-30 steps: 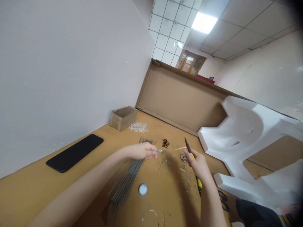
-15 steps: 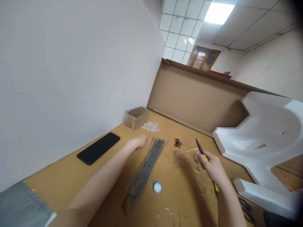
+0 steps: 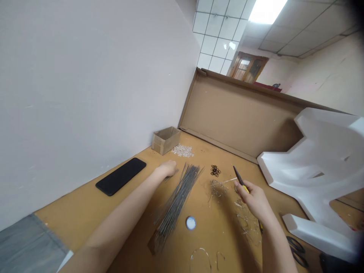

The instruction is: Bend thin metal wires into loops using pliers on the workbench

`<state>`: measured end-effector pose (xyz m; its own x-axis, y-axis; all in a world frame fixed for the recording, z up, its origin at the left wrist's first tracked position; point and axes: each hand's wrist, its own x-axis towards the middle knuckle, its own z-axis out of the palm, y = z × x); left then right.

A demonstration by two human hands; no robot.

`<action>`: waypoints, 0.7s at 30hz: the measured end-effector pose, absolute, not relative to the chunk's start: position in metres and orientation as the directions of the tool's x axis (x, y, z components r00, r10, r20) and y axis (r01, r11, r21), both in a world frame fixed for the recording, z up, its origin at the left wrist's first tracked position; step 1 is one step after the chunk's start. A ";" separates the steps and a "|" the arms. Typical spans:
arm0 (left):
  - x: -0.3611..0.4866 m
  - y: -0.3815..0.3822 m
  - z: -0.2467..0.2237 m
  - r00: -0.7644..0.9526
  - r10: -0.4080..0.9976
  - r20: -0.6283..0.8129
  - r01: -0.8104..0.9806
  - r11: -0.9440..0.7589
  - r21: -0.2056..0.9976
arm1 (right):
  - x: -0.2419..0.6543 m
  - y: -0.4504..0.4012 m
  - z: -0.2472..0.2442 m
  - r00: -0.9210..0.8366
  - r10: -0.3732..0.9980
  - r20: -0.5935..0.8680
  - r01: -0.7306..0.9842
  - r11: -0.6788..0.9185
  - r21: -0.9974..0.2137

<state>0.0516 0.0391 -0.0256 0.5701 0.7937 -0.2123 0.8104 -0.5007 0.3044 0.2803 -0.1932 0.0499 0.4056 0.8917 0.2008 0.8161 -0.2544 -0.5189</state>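
My left hand [image 3: 168, 168] is closed at the far left side of a bundle of thin grey wires [image 3: 182, 197] lying on the table. A short grey sliver shows by its fingers, too small to name. In my right hand [image 3: 254, 195] is a pair of pliers [image 3: 240, 178] with dark pointed jaws and yellow on the handles, tilted up to the left. A thin, shiny wire [image 3: 227, 181] runs left from near the pliers and the fingertips. Below it lies a tangle of fine wire [image 3: 218, 187], and black rings [image 3: 215, 171] rest just beyond.
A small cardboard box [image 3: 162, 146] stands by the wall beside a pile of clear beads [image 3: 182, 150]. A black phone [image 3: 122, 176] lies left, a round blue-and-white lid [image 3: 190, 223] in front. White foam [image 3: 284, 172] and black-handled scissors [image 3: 297, 250] are at the right.
My left hand stays low beside the wire bundle, its fingers turned slightly down. The pliers and shiny wire have shifted slightly left. The whole view has moved a little.
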 end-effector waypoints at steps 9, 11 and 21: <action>0.071 -0.030 0.034 0.745 0.631 0.215 0.383 -0.669 0.637 | 0.252 -0.186 0.047 0.335 0.909 0.249 0.897 -0.227 -0.378; 0.079 -0.057 0.038 0.773 0.548 0.321 0.121 -0.624 0.772 | 0.245 -0.184 0.047 0.308 0.918 0.249 0.910 -0.208 -0.359; 0.088 -0.100 0.037 0.695 0.588 0.413 0.225 -0.725 0.651 | 0.232 -0.186 0.049 0.288 0.926 0.245 0.916 -0.191 -0.354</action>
